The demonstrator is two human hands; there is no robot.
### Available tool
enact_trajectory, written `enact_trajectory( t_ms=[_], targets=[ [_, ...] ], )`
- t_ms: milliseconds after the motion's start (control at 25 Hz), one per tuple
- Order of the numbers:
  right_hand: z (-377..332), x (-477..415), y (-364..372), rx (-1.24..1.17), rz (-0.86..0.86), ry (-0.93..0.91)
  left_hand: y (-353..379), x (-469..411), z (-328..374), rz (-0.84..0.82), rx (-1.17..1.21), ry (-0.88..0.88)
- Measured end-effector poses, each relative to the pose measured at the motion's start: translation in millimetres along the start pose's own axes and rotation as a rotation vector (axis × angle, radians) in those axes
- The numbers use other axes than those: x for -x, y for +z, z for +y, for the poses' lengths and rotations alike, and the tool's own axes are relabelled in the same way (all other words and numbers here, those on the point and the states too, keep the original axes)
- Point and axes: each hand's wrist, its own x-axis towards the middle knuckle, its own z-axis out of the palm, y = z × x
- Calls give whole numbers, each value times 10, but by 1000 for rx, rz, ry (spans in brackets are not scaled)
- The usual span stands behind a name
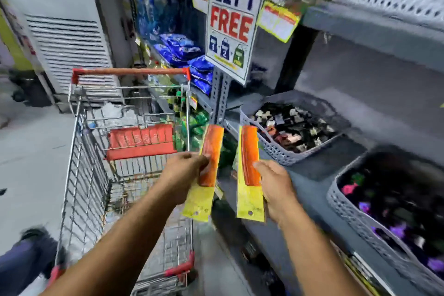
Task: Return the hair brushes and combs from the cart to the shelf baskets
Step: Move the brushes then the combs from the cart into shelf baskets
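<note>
My left hand [185,173] grips an orange comb on a yellow card [211,156], held upright over the cart's right side. A second orange comb on a yellow card [249,158] stands upright in my right hand [276,185], just left of the shelf. The wire shopping cart [91,175] with its red handle is below and to the left. On the grey shelf to the right sit two grey baskets: a farther one [276,151] with dark and pale hair clips, and a nearer one [348,214] with dark, pink and purple hair items.
A "Buy 2 Get 1 Free" sign [234,14] hangs from the shelf post above the combs. Blue packets [189,55] fill shelves behind the cart. An upper shelf edge [372,21] carries a yellow price tag. A person's leg [24,259] shows at bottom left.
</note>
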Motion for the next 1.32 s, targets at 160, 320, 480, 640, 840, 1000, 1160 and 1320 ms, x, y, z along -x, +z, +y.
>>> enact_trajectory(
  t_ms=[160, 320, 480, 640, 840, 1000, 1160, 1320],
  targets=[
    [-167, 253, -931, -66, 212, -55, 821, 286, 156, -196, 57, -18],
    [-252, 601, -1727, -51, 374, -97, 1598, 685, 189, -336, 41, -22],
    [-213, 1101, -2463, -62, 482, -116, 2285, 1076, 41, -504, -20, -18],
    [-77, 1546, -3051, -57, 586, -73, 2866, 1368, -185, -663, -48, -38],
    [31, 2027, -3602, -50, 787, -71, 3461, 1728, -436, -809, -119, -6],
    [156, 2352, -3974, -25, 876, -80, 3856, 1927, -627, -914, -143, -11],
    [327, 2565, -4369, -20, 983, -31, 4212, 2119, -767, -938, -267, 35],
    [500, 2594, -4641, -9, 990, 17, 4486, 2235, -962, -872, -350, 142]
  ],
)
